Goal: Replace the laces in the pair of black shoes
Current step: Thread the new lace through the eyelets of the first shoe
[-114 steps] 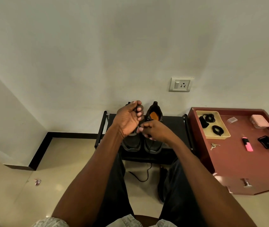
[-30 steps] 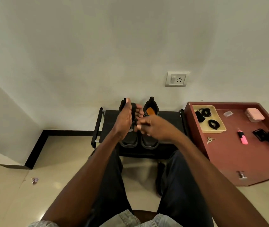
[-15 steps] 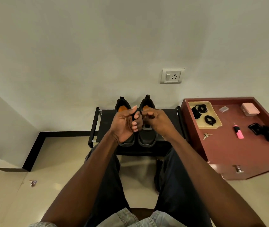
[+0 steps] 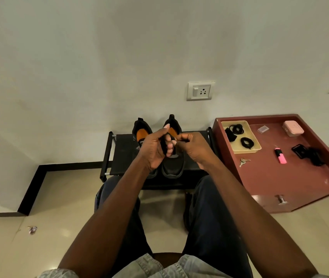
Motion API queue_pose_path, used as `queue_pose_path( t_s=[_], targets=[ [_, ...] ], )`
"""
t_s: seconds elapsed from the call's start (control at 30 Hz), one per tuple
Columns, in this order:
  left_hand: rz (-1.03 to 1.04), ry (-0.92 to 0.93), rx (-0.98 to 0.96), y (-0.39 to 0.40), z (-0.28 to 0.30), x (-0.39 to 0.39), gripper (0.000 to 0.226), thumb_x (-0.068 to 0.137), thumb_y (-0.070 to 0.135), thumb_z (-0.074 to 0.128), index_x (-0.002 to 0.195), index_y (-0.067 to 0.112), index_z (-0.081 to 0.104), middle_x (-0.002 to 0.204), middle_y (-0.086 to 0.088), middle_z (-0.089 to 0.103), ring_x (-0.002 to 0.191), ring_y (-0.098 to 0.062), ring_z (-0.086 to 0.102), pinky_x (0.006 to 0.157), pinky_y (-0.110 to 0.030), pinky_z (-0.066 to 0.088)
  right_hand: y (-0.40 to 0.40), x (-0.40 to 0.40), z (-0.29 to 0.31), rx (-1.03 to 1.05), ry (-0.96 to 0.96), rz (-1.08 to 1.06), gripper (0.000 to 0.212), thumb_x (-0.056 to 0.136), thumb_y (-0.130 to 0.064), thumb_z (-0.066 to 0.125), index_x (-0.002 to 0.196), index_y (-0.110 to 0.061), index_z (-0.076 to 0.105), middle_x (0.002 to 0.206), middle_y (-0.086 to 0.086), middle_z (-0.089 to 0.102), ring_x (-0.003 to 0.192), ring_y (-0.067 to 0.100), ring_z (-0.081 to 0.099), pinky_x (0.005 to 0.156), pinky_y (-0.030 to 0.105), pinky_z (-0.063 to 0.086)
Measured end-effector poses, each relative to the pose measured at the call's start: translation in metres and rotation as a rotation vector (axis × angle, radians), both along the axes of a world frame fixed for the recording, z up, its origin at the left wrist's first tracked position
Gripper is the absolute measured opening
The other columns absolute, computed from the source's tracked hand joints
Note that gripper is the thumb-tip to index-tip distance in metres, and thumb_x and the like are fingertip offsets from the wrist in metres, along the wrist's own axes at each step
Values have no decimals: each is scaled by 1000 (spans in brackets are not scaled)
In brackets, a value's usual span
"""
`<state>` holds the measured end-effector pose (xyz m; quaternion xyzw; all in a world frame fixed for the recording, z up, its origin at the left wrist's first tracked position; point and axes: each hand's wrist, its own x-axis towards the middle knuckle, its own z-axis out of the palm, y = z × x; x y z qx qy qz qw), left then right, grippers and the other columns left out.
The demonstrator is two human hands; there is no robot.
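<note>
We see the left hand (image 4: pixel 153 150) with a black lace (image 4: pixel 163 146) wound around its curled fingers (image 4: pixel 169 145); the right hand (image 4: pixel 192 148) pinches the lace's end just beside them

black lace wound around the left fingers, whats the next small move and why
Probably slip the coil off the left hand and set it in the beige tray. The black lace is wrapped around those fingers, the right hand pinches its end, and other coiled laces already lie there.

Left hand (image 4: pixel 153 148), right hand (image 4: pixel 194 148) raised, curled (grip seemingly pinching).
</note>
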<state>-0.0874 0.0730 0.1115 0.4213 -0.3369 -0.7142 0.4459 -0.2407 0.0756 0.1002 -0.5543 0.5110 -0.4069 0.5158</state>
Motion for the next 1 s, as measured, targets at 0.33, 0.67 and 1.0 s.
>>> queue_pose_path(
  t_s=[0.33,0.67,1.0],
  targets=[
    [342,-331,-233,10,-22,-71,32,95,32,65,77,6,65,64,-2,58,61,-12,53,60,-26,47,-12,-20,3,-166,508,-58,20,95,-3,53,89,1,71,79,10,72,67,11,64,62,14,48],
    [30,-393,59,-37,-41,-137,54,83,57,70,104,7,72,107,-3,69,105,-19,59,92,-41,45,-38,-128,-17,76,462,-259,13,94,-8,64,90,3,68,72,13,65,46,11,58,44,15,45],
    [-126,-848,-70,-118,-93,-202,53,92,62,50,80,12,62,108,-17,65,113,-36,53,104,-47,39,-98,-245,-106,389,303,-656,25,92,-4,59,71,-20,58,71,2,61,51,8,62,54,24,55]
  ],
)
